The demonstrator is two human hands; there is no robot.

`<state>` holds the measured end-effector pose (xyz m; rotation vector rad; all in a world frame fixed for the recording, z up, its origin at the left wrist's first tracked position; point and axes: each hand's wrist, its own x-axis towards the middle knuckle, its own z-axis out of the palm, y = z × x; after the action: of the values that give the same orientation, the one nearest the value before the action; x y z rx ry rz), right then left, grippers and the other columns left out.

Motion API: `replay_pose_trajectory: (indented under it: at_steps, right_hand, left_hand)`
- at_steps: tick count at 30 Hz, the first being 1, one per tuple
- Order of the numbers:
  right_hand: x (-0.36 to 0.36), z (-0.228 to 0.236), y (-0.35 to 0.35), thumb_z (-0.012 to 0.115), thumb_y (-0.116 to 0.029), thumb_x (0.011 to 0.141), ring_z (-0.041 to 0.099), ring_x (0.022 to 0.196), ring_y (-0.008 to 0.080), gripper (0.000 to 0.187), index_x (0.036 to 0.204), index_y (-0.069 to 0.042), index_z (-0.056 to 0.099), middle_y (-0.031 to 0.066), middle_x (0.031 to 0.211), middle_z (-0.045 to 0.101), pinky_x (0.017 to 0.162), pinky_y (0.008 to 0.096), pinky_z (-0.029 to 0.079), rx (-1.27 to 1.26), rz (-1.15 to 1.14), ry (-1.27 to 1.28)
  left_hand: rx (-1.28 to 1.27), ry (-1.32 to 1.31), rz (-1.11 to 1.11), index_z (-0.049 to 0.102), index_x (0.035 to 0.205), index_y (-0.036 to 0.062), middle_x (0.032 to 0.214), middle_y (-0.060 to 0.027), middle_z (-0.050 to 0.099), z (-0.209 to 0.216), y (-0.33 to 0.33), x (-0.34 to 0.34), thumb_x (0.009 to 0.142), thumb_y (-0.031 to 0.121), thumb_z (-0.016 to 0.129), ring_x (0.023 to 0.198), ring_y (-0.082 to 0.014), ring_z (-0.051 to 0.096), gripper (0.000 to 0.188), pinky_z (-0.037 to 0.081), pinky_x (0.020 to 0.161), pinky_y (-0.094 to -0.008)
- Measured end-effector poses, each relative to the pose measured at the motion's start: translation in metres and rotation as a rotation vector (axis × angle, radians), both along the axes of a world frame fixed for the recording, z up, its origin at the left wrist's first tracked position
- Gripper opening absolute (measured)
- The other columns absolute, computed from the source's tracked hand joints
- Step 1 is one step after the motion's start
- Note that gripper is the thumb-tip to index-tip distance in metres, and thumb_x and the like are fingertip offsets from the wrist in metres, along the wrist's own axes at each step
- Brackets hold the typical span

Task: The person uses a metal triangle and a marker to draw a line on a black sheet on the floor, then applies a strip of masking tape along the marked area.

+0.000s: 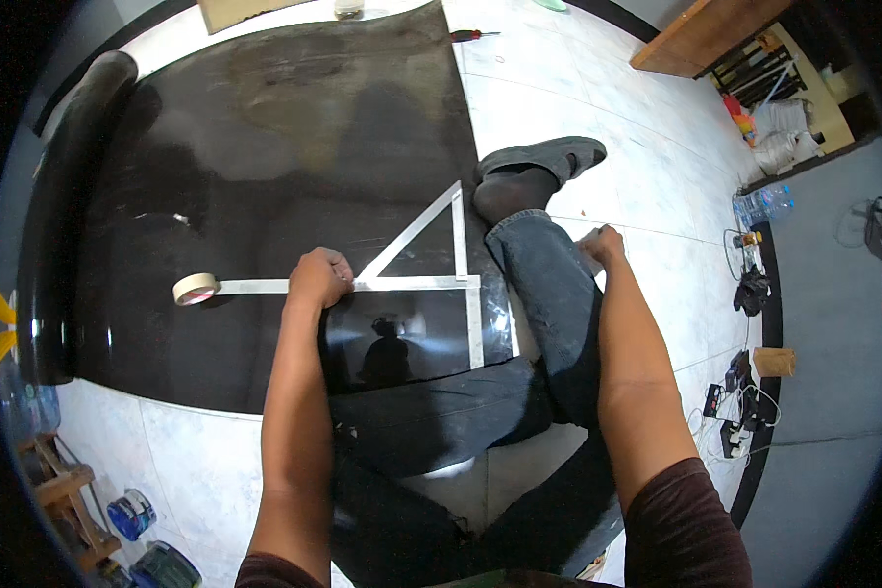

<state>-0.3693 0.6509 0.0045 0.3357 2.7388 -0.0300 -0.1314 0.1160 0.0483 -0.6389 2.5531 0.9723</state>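
Observation:
My left hand (320,277) rests on a black glossy sheet (265,338), its fingers closed and pressed onto a white strip of masking tape (255,287). To the left, a roll of masking tape (196,288) sits at the strip's end. Right of the hand, the strip meets other pale strips: a slanting one (409,233) and an upright one (460,235) form a triangle, and a short one (475,328) runs toward me. My right hand (603,245) is beside my right knee with curled fingers; what they hold, if anything, is hidden.
A thick rolled part (78,216) of the sheet lies along the left. Beyond the sheet's far right corner is a screwdriver (468,35) on the tiled floor (647,147). My shod foot (549,157) is by the sheet's right edge. Power strips with cables (740,407) lie at right.

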Motion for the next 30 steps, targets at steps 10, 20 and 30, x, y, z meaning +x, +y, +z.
replay_pose_trajectory:
  at_steps: [10,20,30]
  right_hand:
    - [-0.020,-0.021,0.071,0.091,-0.039,0.076,0.071,0.129,0.0435,0.104,0.161,0.000,0.046,0.0325,0.136,0.072,0.105,0.0472,0.059,-0.004,-0.083,0.331]
    - [-0.048,-0.044,0.095,0.085,-0.052,0.085,0.072,0.124,0.0489,0.080,0.134,0.007,0.062,0.0369,0.132,0.071,0.101,0.0518,0.058,-0.177,-0.042,0.163]
    - [-0.015,0.050,0.045,0.084,-0.046,0.092,0.066,0.133,0.0450,0.079,0.148,0.003,0.056,0.0321,0.140,0.068,0.110,0.0486,0.053,-0.044,0.420,0.157]
  left_hand:
    - [-0.014,0.125,-0.028,0.085,0.094,0.0124,0.099,-0.0127,0.083,-0.026,0.020,-0.020,0.082,0.015,0.079,0.099,-0.0328,0.081,0.014,0.062,0.091,-0.0450]
    - [-0.111,0.049,-0.005,0.084,0.094,0.0182,0.106,-0.0112,0.083,-0.022,0.019,-0.010,0.082,0.011,0.078,0.107,-0.0345,0.079,0.015,0.061,0.094,-0.0467]
    - [-0.069,0.102,-0.051,0.084,0.101,0.0063,0.113,-0.0219,0.081,-0.033,0.012,-0.009,0.090,0.015,0.070,0.112,-0.0421,0.077,0.020,0.060,0.097,-0.0557]
